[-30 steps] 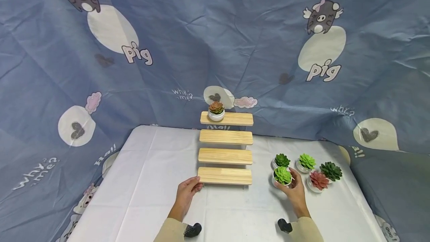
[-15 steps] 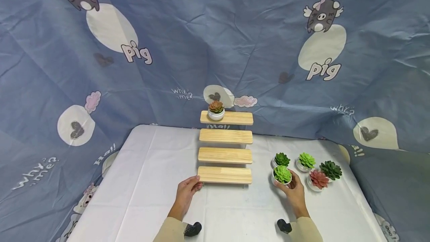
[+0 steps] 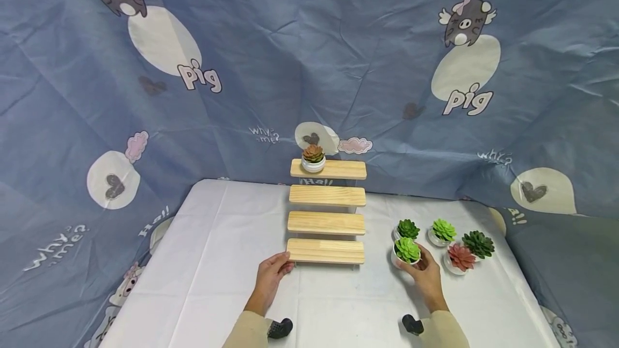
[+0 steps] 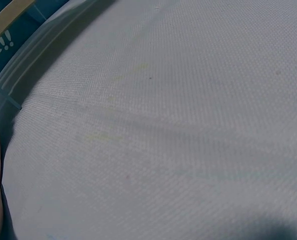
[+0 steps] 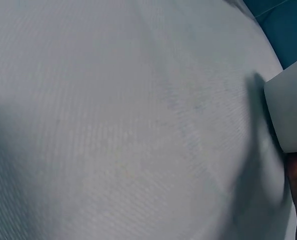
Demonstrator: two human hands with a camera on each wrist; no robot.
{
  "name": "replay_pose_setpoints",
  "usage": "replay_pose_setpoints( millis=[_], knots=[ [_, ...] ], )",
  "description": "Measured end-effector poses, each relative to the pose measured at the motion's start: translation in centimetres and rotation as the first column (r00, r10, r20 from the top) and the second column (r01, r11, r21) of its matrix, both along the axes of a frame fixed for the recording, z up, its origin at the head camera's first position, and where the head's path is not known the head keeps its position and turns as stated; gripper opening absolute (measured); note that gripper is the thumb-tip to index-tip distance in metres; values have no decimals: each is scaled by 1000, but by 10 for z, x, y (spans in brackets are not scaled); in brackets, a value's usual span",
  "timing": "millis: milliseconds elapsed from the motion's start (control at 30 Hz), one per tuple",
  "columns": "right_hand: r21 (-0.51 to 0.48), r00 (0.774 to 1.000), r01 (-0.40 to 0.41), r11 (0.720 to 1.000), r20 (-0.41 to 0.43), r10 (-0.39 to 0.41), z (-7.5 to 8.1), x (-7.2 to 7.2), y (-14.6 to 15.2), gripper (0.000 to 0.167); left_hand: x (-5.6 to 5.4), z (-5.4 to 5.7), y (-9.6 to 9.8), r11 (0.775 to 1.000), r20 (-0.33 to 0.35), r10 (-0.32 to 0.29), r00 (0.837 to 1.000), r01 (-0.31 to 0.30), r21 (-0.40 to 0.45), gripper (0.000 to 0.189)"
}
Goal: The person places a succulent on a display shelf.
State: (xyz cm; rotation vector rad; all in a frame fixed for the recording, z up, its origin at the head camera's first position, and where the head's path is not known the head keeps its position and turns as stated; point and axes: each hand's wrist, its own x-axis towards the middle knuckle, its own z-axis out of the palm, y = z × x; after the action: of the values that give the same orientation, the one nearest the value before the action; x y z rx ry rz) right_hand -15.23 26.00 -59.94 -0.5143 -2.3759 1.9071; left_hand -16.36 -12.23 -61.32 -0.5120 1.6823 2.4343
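A tiered wooden display shelf (image 3: 326, 251) stands at the middle of the table. My left hand (image 3: 270, 278) pinches the front left corner of its lowest board. Farther right, my right hand (image 3: 427, 279) grips a light green potted succulent (image 3: 407, 250), thumb and fingers around its white pot (image 5: 291, 110). That pot stays upright and overlaps a dark green succulent (image 3: 408, 229) behind it in the head view. On the top board, toward its left end, sits a brownish-orange succulent (image 3: 313, 156) in a white pot. Only the edge of the left hand shows in the left wrist view.
To the right of my right hand stand a bright green succulent (image 3: 443, 230), a red succulent (image 3: 461, 258) and a dark green succulent (image 3: 479, 244), close together. A white cloth (image 3: 232, 230) covers the table. Blue printed fabric (image 3: 271, 69) hangs behind and along both sides.
Both hands keep their holds with almost no movement. The head view shifts slightly; the shelf and the other plants stay in place.
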Motion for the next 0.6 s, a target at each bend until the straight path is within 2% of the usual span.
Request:
replay_pose_setpoints(
  millis=[267,433,600],
  knots=[
    [-55,999,-29,998,-44,27,10,0,-3,76,2,-1,0,1000,5,-8,1000,8,15,22],
    [-42,999,-48,998,-16,47,16,1,-5,79,2,-2,0,1000,9,-10,1000,10,13,23],
    [-39,997,-60,997,-42,58,26,-1,-9,78,0,-2,0,1000,4,0,1000,0,3,21]
  ],
)
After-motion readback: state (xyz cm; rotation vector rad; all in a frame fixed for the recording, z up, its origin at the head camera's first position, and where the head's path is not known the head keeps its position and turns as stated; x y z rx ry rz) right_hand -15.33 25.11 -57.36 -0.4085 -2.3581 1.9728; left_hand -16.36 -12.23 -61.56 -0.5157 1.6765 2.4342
